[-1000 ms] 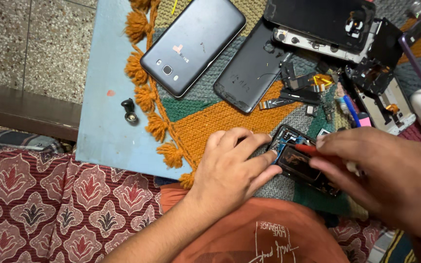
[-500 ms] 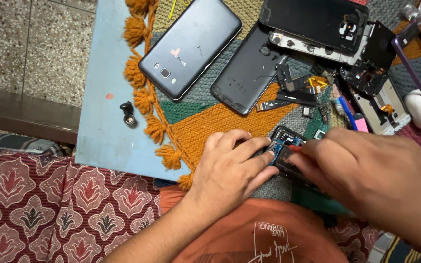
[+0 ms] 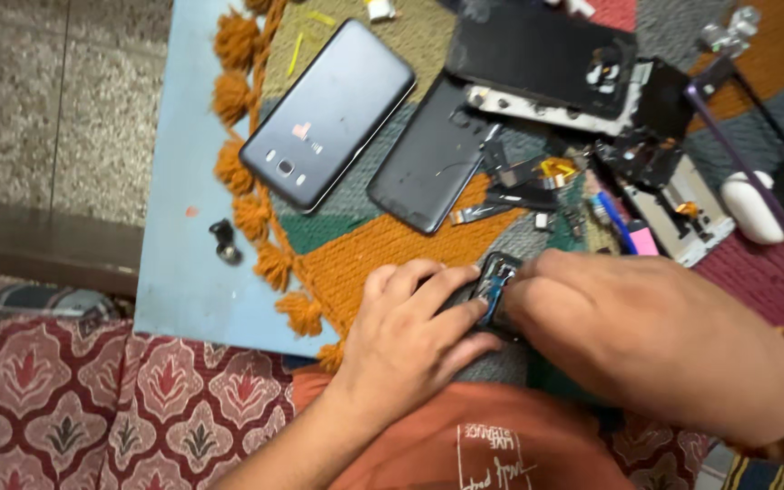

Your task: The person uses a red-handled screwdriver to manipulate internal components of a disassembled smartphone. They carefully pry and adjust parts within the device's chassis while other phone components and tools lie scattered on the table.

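Observation:
An opened phone body (image 3: 497, 279) lies on the woven mat (image 3: 383, 245) at the near edge of the pale blue table (image 3: 183, 272); only a small corner with blue parts shows. My left hand (image 3: 410, 331) presses down on its left side, fingers curled over it. My right hand (image 3: 646, 340) covers its right side, fingertips pinched at the exposed corner. Whether the right hand holds a tool is hidden.
A grey phone (image 3: 328, 113) lies face down on the mat, a dark back cover (image 3: 433, 159) beside it. Dismantled phone frames (image 3: 546, 63), flex cables (image 3: 519, 181), a blue pen (image 3: 614, 222) and a white earbud case (image 3: 750, 204) crowd the far right. A small black part (image 3: 223, 240) sits on the table.
My right hand has slid left over the opened phone, hiding the red-tipped tool seen earlier. The left hand has stayed in place. The view has shifted slightly.

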{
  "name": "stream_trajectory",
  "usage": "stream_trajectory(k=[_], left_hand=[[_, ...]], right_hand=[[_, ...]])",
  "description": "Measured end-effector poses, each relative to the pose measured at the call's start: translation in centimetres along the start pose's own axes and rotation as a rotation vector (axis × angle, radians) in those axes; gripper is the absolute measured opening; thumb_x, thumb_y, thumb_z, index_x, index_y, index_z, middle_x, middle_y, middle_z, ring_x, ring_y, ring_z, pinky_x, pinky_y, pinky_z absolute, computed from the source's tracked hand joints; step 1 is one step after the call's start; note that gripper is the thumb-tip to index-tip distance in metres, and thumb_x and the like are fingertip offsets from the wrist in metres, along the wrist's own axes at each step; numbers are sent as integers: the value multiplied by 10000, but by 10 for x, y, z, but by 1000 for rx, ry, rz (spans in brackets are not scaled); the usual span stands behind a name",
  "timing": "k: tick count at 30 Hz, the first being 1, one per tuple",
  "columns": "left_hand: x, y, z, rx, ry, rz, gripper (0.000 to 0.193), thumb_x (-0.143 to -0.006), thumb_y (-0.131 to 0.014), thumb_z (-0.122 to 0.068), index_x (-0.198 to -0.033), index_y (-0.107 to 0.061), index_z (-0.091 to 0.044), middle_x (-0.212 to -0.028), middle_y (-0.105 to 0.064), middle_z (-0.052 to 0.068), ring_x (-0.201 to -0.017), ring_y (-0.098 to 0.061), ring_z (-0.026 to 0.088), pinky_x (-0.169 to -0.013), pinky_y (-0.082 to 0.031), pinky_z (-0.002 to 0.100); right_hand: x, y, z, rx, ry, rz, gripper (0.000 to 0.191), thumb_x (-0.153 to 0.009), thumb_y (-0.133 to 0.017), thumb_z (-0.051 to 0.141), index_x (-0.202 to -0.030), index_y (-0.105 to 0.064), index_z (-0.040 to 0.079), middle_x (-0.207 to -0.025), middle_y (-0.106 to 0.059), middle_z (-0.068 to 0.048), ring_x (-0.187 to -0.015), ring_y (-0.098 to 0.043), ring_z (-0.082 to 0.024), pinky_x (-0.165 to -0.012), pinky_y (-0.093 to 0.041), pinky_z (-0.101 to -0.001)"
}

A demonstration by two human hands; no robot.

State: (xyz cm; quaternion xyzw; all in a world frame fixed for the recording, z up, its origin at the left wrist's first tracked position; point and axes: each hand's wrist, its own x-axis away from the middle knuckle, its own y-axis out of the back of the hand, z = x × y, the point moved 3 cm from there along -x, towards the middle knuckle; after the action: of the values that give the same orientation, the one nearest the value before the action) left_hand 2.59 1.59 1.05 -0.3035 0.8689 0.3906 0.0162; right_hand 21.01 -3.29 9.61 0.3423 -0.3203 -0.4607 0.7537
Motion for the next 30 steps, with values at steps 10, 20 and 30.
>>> stream_trajectory(k=[10, 20, 30], left_hand=[[-1, 0, 1, -50, -15, 11, 296, -815, -822, -342, -1008, -745, -131, -1234, -667, 28, -1144, -569, 285, -954, -410, 469], [-2, -2, 3, -79, -51, -4, 289, -793, -826, -316, -953, -725, -98, -1332, -663, 63, -1152, -570, 306, -958, -411, 483], [1, -6, 6, -79, -41, -16, 318, -797, -834, -347, -1011, -764, -123, -1349, -638, 87, -1151, -572, 318, -942, -412, 476]], right_hand=[[-9, 2, 12, 188, 74, -131, 208, -937, -610, 247, -957, -565, 45, -933, -627, -111, -850, -671, -287, -726, -544, -402], [-9, -11, 5, 27, 102, -69, 149, -887, -588, 207, -890, -545, 65, -871, -628, -104, -826, -669, -290, -713, -536, -404], [-14, -9, 2, 79, -52, 26, 192, -932, -606, 247, -905, -547, 66, -861, -641, -117, -817, -688, -319, -687, -538, -452]])
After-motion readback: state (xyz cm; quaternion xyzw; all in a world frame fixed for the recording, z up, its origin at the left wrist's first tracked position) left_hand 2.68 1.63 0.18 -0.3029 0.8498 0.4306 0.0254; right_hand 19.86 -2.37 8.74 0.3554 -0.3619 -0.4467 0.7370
